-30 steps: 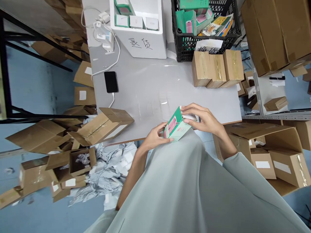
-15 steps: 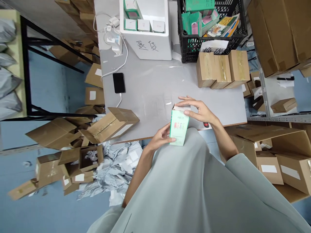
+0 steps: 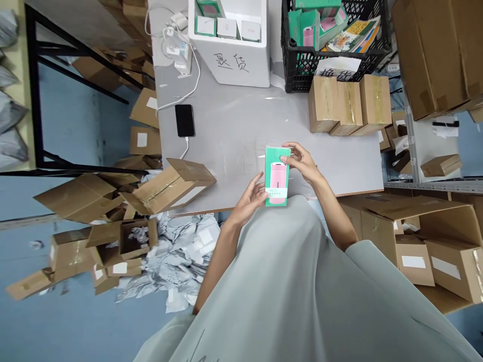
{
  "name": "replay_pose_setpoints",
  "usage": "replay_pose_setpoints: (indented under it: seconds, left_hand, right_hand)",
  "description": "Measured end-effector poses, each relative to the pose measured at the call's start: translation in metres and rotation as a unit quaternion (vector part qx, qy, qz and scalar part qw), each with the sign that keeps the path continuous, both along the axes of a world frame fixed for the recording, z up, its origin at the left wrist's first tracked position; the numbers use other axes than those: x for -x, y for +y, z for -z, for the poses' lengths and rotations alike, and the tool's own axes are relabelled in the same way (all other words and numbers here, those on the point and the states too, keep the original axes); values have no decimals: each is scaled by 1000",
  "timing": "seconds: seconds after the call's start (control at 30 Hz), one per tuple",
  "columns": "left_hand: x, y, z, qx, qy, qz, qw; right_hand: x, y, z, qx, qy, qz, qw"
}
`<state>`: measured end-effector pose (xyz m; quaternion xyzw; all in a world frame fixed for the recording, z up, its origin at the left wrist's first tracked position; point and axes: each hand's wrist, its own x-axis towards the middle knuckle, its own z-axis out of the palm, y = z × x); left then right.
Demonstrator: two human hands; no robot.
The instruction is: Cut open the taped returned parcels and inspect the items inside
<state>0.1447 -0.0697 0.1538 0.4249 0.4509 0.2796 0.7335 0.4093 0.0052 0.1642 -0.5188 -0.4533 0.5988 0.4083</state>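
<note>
A small green box [image 3: 276, 176] with a pink product pictured on its face is held upright between both hands, over the near edge of the grey table [image 3: 234, 141]. My left hand [image 3: 251, 198] grips its lower left side. My right hand [image 3: 302, 163] pinches its upper right edge with curled fingers. The printed face points at the camera.
A white foam box [image 3: 236, 55] with small boxes inside and a black crate [image 3: 335, 35] of green boxes stand at the table's far side. Three taped cardboard boxes [image 3: 349, 105] sit to the right, a charging phone [image 3: 184, 120] to the left. An open carton [image 3: 173, 186] overhangs the left edge; cartons litter the floor.
The green box has been turned in my hands, from tilted, through its pale side, to its pink printed face. Both hands stayed on it and shifted slightly towards the table.
</note>
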Motion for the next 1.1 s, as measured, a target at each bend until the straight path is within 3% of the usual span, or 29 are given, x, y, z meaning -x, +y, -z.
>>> replay_pose_setpoints:
  seconds: [0.17, 0.3, 0.47, 0.63, 0.7, 0.97, 1.1]
  left_hand:
    - [-6, -3, 8, -6, 11, -26, 1000]
    - [-5, -9, 7, 15, -22, -54, 998]
    - [3, -14, 5, 84, -85, -80, 990]
    - [15, -21, 9, 164, -172, -54, 970]
    - [15, -22, 10, 181, -184, -46, 965]
    - [0, -15, 10, 111, -71, -77, 988]
    - [4, -19, 13, 121, -85, -80, 986]
  right_hand:
    - [2, -1, 15, 47, -14, 66, 997]
    - [3, -7, 11, 41, 5, 71, 997]
    - [-3, -12, 0, 5, 44, 42, 998]
    - [-5, -18, -7, 17, 106, -37, 994]
    - [-1, -19, -7, 24, 121, -35, 992]
    - [4, -19, 14, 26, 37, 67, 997]
    - [0, -24, 12, 19, 36, 60, 997]
